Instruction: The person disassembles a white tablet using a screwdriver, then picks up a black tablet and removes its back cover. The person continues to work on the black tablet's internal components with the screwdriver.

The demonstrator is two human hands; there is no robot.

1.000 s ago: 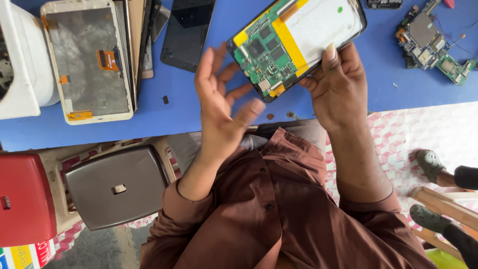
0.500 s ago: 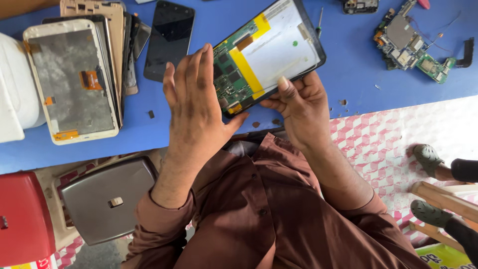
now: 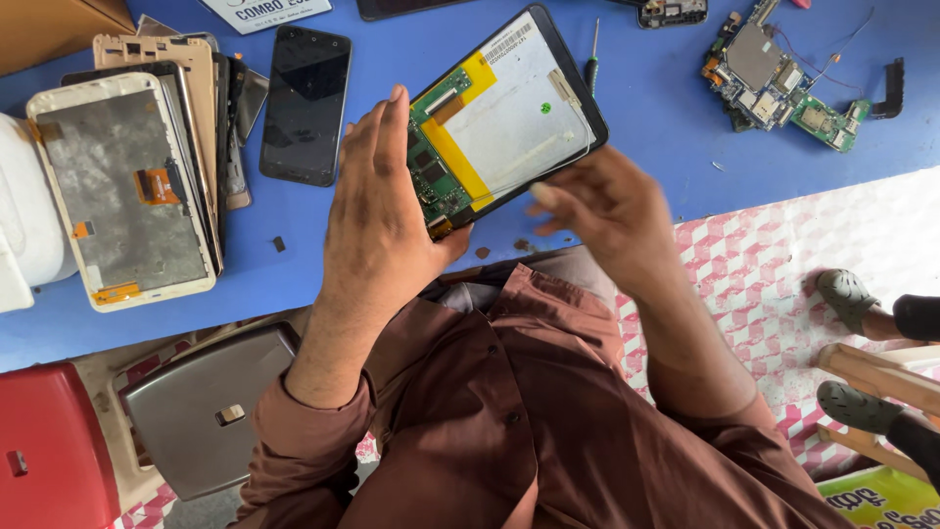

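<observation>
Black-framed opened tablet (image 3: pixel 504 118), back cover already off, with green circuit board and silver plate bare, is tilted above the blue table (image 3: pixel 646 127). My left hand (image 3: pixel 377 211) supports its edge with flat open grip; my right hand (image 3: pixel 612 211) is blurred just beside its lower edge, so I cannot tell its grip. Inner parts are still in place.

The open-backed black tablet with its green circuit board and yellow tape (image 3: pixel 504 118) has tipped further upright. The left hand (image 3: pixel 387 211) now flattens against its edge; the right hand (image 3: pixel 607 211) has slipped lower, blurred.
</observation>
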